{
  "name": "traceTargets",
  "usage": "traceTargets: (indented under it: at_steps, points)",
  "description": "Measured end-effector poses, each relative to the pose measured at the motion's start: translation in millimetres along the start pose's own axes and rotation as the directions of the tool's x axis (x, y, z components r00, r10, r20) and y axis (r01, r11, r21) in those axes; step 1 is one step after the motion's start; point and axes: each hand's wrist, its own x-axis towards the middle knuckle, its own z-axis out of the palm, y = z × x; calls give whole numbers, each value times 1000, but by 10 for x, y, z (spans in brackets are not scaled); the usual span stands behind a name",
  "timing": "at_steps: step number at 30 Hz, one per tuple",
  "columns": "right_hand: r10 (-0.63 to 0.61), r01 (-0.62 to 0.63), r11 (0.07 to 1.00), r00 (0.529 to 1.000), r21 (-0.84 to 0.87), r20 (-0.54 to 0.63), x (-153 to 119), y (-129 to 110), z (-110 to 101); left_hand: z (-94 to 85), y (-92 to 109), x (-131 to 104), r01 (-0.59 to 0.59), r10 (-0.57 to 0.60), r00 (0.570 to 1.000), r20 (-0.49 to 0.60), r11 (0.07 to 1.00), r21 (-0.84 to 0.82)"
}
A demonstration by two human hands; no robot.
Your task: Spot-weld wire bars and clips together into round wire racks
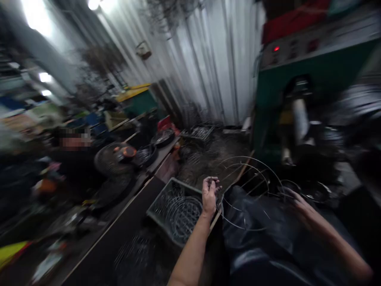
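Note:
A round wire rack, with two thin rings and straight cross wires, is tilted over my lap. My left hand is at its left rim, fingers curled in around the wire; the exact contact is blurred. At the opposite rim, my right hand grips the rack, its fingertips smeared and partly hidden. Beside my left forearm, a grey-green plastic crate holds a stack of similar round wire racks. Dark cloth covers my legs under the rack.
On the right stands a green machine with a lit red lamp. Another crate with metal parts sits by the corrugated wall. Left, a person is behind a cluttered bench with a round mesh guard.

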Motion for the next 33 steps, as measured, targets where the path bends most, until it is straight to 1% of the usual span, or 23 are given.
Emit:
traceTargets:
  at_steps: [1,2,3,5,6,8,10,12,13,14,15,18,20,22,23,24,25,26,28,29,30,32,33]
  points:
    - [-105,111,991,991,70,-83,-40,-54,-8,227,-31,-72,61,-59,996,62,998,-30]
    - [-154,172,976,979,135,-134,-88,-109,-37,421,-63,-143,128,-122,985,120,991,-45]
    - [-168,207,961,965,186,-201,-143,-156,-91,581,-93,-203,192,-180,968,176,980,-48]
    - [-120,193,943,956,269,-268,-262,-210,-264,815,-135,-269,286,-262,920,292,957,-45]
    - [-81,168,939,956,300,-282,-321,-214,-373,902,-142,-272,311,-278,898,340,949,-45]
    - [-14,96,931,973,351,-230,-422,-193,-599,1046,-127,-246,325,-281,874,397,945,-46]
    - [40,0,924,994,383,-98,-486,-154,-789,1176,-90,-224,339,-283,841,462,940,-41]
    - [90,-89,914,996,395,16,-504,-101,-915,1293,-69,-250,404,-317,764,561,914,-33]
    - [109,-117,909,993,400,44,-498,-63,-957,1339,-78,-285,452,-348,725,594,892,-29]
    - [127,-138,904,990,405,54,-482,-15,-991,1373,-104,-330,501,-388,701,598,865,-26]
    - [144,-154,899,988,410,55,-462,44,-1022,1393,-149,-381,543,-432,693,578,839,-23]
    - [198,-204,908,979,365,53,-394,235,-1146,1361,-365,-533,597,-518,703,487,802,-8]
    - [216,-207,955,976,214,-19,-355,272,-1280,1283,-524,-615,604,-551,709,439,797,25]
    - [177,-173,984,974,38,-144,-310,137,-1428,1193,-648,-675,620,-597,712,370,782,66]
    - [119,-131,991,966,-36,-231,-278,-5,-1490,1152,-691,-698,632,-616,707,347,771,81]
    - [59,-82,994,954,-67,-293,-236,-191,-1534,1118,-722,-717,639,-627,702,337,764,89]
    - [-59,10,993,907,-120,-417,-182,-410,-1554,1092,-744,-732,644,-631,697,339,760,90]
    - [-178,98,979,837,-179,-517,-116,-645,-1548,1074,-759,-744,645,-630,694,347,759,87]
    - [-365,239,930,689,-280,-626,43,-1110,-1473,1056,-781,-760,636,-616,700,362,768,79]
    - [-417,270,909,617,-318,-668,127,-1315,-1420,1052,-795,-764,627,-607,706,366,775,77]
    - [-450,299,893,568,-337,-689,204,-1493,-1369,1048,-814,-766,618,-598,712,369,783,77]
    - [-480,322,876,513,-358,-712,305,-1773,-1316,1034,-870,-759,598,-582,724,370,797,82]
    - [-489,327,871,487,-368,-724,314,-1884,-1328,1024,-907,-751,590,-575,729,371,803,86]
